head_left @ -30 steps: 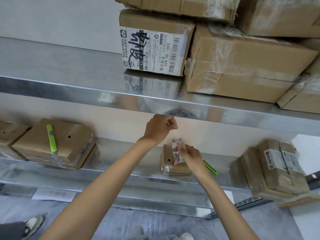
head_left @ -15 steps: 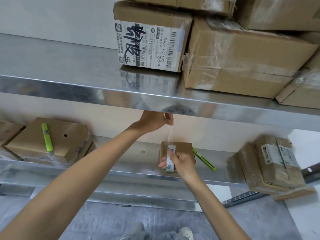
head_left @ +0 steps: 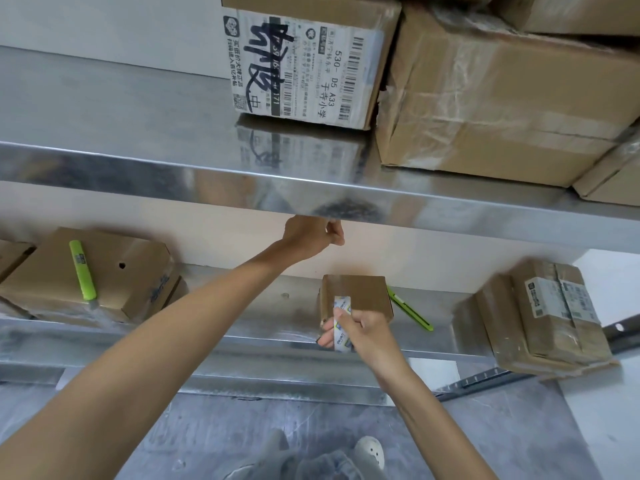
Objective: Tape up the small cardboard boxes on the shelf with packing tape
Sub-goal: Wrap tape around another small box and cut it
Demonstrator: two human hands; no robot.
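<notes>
A small cardboard box [head_left: 360,292] sits on the lower metal shelf [head_left: 270,323], in the middle. My right hand [head_left: 360,332] grips a roll of clear packing tape [head_left: 341,322] with a blue and white printed core, held at the box's front left corner. My left hand [head_left: 311,235] is raised just under the upper shelf's edge, with its fingers pinched together on the free end of the tape. The clear strip between the two hands is barely visible.
A green utility knife [head_left: 410,309] lies right of the small box. Another green knife [head_left: 82,270] lies on a flat box [head_left: 90,271] at the left. Taped parcels [head_left: 550,313] stand at the right. Larger boxes [head_left: 485,95] crowd the upper shelf [head_left: 138,168].
My left hand has risen up to the upper shelf's edge, drawing the tape out. My right hand has come down with the roll to the box's front corner.
</notes>
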